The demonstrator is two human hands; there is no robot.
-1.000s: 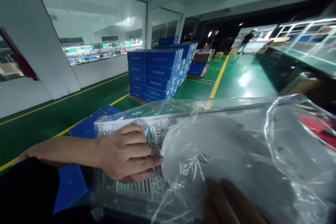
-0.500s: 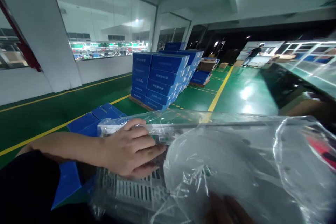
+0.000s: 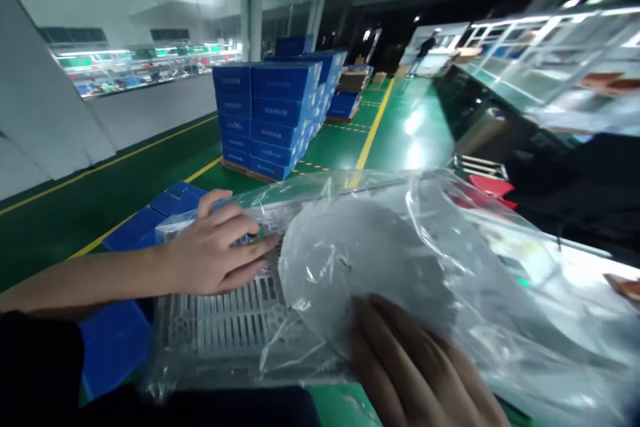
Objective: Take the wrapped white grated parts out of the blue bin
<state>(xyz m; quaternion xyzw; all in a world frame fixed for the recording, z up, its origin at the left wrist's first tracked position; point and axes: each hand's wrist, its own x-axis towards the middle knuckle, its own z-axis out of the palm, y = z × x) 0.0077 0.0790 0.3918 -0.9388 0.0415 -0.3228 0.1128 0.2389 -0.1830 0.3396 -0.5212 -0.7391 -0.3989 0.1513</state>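
Clear plastic bag (image 3: 400, 260) is looking thin, glossy, crinkled. Slotted grey plastic casing (image 3: 235, 320) is showing matt. Green floor (image 3: 410, 127) is gleaming smooth. Blue cartons (image 3: 270, 113) are appearing matt cardboard.

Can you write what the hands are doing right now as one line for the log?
left hand: flat on grey vented unit | right hand: under clear plastic bag | bag: partly over unit | behind: blue boxes

Probably factory warehouse: stacked blue cartons (image 3: 273, 117), green line-marked floor (image 3: 165, 160).

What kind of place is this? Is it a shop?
More likely a factory or warehouse floor: blue boxes stacked on a pallet, a green floor with yellow lane lines, and lit work benches behind glass.
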